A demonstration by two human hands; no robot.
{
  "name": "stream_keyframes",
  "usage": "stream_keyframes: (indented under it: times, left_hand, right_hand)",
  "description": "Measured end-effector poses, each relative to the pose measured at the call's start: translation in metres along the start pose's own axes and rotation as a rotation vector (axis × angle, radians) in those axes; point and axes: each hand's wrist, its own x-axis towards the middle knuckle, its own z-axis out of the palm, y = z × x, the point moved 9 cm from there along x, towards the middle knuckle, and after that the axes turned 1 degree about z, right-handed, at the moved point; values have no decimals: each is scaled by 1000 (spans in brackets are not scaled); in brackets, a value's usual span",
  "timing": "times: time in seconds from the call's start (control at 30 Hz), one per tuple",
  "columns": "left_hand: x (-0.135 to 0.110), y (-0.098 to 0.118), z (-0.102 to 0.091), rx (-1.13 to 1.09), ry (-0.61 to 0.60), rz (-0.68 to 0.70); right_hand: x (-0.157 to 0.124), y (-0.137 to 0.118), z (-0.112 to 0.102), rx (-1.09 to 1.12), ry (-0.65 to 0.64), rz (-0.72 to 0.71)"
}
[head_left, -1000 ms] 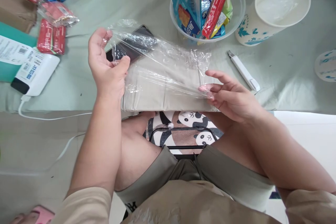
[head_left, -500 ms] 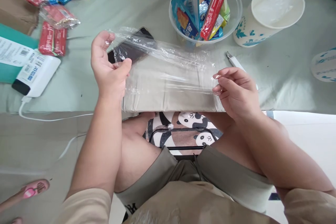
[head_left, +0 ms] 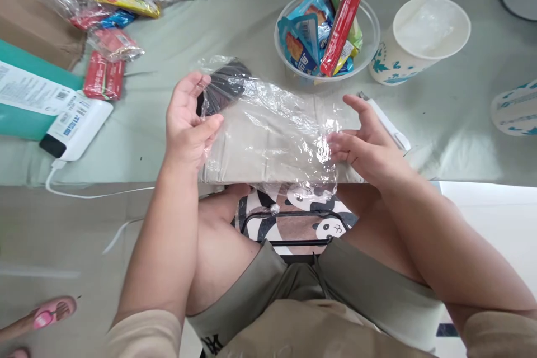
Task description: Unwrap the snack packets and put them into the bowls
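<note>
A clear, crinkled plastic bag [head_left: 272, 128] is spread between my two hands over the table's front edge. My left hand [head_left: 188, 117] is closed on its left side, fingers curled above and thumb below. At the bag's right edge, my right hand [head_left: 364, 145] grips the film with its lower fingertips while one finger points up and away. Behind the film's upper left part lies a dark phone [head_left: 224, 84], partly covered by it. Just beyond my right hand, a white box cutter [head_left: 388, 123] rests on the cloth.
A clear round tub [head_left: 373, 50] holds several snack packets. To its right stands a paper cup [head_left: 419, 59] with clear plastic inside. A white power bank [head_left: 81, 128] with a cable, red packets [head_left: 104, 75] and a green container [head_left: 25, 92] are at the left. Another person's foot [head_left: 52, 313] shows below.
The bag has opened out wider and flatter, its lower part now hanging past the table edge. My right hand has shifted left and lifted a finger. The view has moved slightly.
</note>
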Motion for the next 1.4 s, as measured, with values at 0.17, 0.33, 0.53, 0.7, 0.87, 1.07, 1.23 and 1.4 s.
stream_keyframes:
  times: [0.17,0.33,0.53,0.7,0.87,1.07,1.23,1.4]
  left_hand:
    - [-10,8,5,21,7,-56]
    - [-30,12,35,102,-212,-276]
    - [-26,24,36,146,-65,-222]
    - [-38,55,37,211,-39,77]
    - [-46,64,33,462,41,198]
    - [-39,69,28,490,143,281]
    - [-35,76,30,372,87,399]
    - [-34,69,45,-35,13,232]
  right_hand:
    - [-3,-33,-23,0,226,-287]
    - [-10,-45,-40,60,306,-346]
    - [-13,-46,-42,-117,222,-385]
    - [-22,-57,-60,-124,330,-521]
    - [-23,-64,-63,-305,410,-511]
    - [-20,-70,-60,-729,580,-479]
    - [-30,-83,-52,-744,577,-712]
    - [-20,-69,-47,-135,335,-612]
